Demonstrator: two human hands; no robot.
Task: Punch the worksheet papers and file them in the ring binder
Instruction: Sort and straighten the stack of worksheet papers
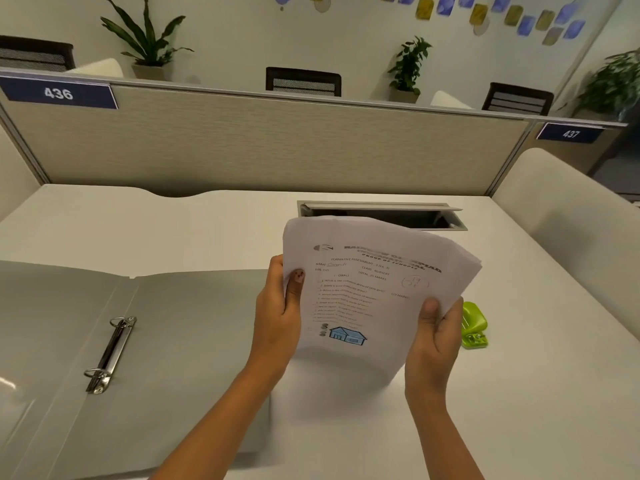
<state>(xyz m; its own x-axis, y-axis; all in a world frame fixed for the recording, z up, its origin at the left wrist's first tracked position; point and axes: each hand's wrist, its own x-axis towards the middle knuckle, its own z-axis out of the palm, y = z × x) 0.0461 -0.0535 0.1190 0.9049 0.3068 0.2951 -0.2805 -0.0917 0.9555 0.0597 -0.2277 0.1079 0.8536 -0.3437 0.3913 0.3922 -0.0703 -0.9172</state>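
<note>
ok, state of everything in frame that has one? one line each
worksheet papers: stack held up off the desk, slightly fanned
left hand: grips the stack's left edge
right hand: grips the stack's lower right edge
ring binder: open flat, no sheets filed
rings: look closed
hole punch: on the desk, untouched, partly hidden
cable hatch: lid open

Office, numbered cubicle partition (263,140), desk (194,230)

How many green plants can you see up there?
3: a tall plant at the back left, a small plant right of centre, and a blurry plant at the far right edge. Others may be hidden beyond the frame.
</note>
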